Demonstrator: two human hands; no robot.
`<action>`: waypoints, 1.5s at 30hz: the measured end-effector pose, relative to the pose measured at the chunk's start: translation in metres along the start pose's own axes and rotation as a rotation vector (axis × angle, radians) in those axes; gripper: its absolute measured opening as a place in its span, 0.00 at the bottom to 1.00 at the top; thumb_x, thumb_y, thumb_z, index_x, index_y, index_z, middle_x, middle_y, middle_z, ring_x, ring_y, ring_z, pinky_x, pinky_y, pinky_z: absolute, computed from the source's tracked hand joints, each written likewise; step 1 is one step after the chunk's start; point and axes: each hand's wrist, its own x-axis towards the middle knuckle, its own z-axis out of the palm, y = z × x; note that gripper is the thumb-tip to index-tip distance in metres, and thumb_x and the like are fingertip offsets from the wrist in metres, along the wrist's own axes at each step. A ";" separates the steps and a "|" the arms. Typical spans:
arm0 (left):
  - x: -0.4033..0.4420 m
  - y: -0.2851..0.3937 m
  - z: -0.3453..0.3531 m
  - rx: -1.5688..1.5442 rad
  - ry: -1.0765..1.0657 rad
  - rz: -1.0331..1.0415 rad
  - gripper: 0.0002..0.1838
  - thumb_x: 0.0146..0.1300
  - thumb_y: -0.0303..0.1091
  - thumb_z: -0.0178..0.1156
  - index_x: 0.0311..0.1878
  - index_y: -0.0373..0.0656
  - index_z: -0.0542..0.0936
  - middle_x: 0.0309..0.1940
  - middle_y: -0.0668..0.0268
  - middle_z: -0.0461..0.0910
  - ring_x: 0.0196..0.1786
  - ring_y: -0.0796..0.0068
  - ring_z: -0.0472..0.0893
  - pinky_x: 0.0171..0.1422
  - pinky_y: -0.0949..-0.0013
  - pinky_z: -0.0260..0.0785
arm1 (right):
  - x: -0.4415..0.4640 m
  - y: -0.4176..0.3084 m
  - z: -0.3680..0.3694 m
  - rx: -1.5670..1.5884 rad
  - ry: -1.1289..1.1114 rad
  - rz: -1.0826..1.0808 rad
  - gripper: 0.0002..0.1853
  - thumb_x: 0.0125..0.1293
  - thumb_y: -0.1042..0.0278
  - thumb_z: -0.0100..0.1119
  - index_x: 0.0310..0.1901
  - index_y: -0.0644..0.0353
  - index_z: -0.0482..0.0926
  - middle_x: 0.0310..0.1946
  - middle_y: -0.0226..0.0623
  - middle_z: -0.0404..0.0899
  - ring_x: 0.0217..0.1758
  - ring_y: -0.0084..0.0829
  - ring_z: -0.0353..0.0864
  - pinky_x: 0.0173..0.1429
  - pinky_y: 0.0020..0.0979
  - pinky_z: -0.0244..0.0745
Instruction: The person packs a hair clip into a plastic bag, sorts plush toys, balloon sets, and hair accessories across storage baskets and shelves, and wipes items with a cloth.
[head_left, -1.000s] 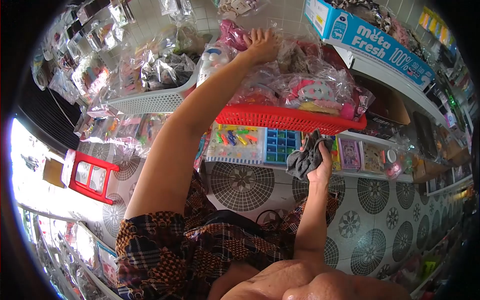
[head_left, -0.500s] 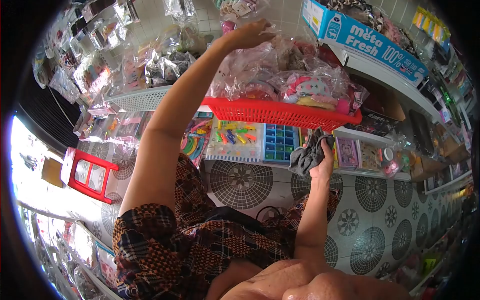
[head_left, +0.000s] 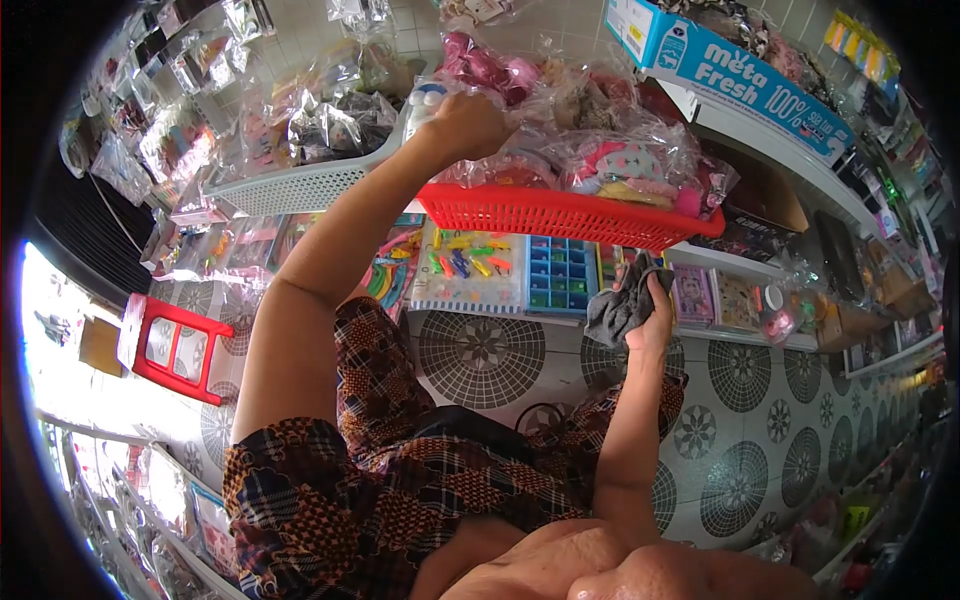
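Observation:
Plastic-wrapped soft goods, among them a pink bundle [head_left: 480, 66] and a pink and grey patterned piece [head_left: 622, 163], fill a red basket [head_left: 560, 212]. Over the basket's left part is my left hand [head_left: 470, 126], its back toward me; its fingers are largely hidden, so what they hold, if anything, cannot be made out. A white and blue item [head_left: 424, 104] in plastic lies beside it. Below the basket's right half, my right hand [head_left: 652, 318] grips a crumpled dark grey cloth [head_left: 620, 308].
A pale grey basket [head_left: 295, 190] of wrapped goods adjoins on the left. Below are a blue compartment box [head_left: 557, 275] and colourful small items. A blue carton [head_left: 740, 82] stands at upper right, a red stool [head_left: 178, 350] on the floor at left.
My left hand moved from the back of the red basket, lifting, then came down nearer over its left part. The pink bundle shows more. My right hand still holds the cloth.

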 end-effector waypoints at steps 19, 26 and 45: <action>0.017 -0.011 0.011 -0.182 0.363 0.321 0.13 0.57 0.39 0.56 0.34 0.37 0.75 0.27 0.55 0.76 0.32 0.53 0.76 0.38 0.57 0.69 | -0.027 -0.028 -0.030 -0.066 0.101 -0.049 0.19 0.59 0.62 0.55 0.47 0.67 0.71 0.37 0.46 0.77 0.36 0.37 0.76 0.43 0.34 0.71; -0.018 0.096 -0.084 -1.007 0.614 0.714 0.18 0.57 0.38 0.59 0.46 0.35 0.74 0.39 0.55 0.78 0.42 0.64 0.79 0.49 0.66 0.71 | -0.034 -0.036 -0.021 -0.022 0.100 -0.099 0.19 0.59 0.62 0.55 0.48 0.65 0.71 0.38 0.45 0.77 0.37 0.36 0.76 0.44 0.34 0.71; -0.176 0.148 -0.127 -1.750 0.440 1.295 0.13 0.55 0.26 0.60 0.45 0.38 0.76 0.37 0.65 0.78 0.41 0.77 0.78 0.48 0.74 0.71 | -0.021 -0.031 -0.026 0.023 0.109 -0.057 0.17 0.59 0.66 0.54 0.47 0.66 0.71 0.40 0.46 0.76 0.40 0.38 0.76 0.45 0.37 0.72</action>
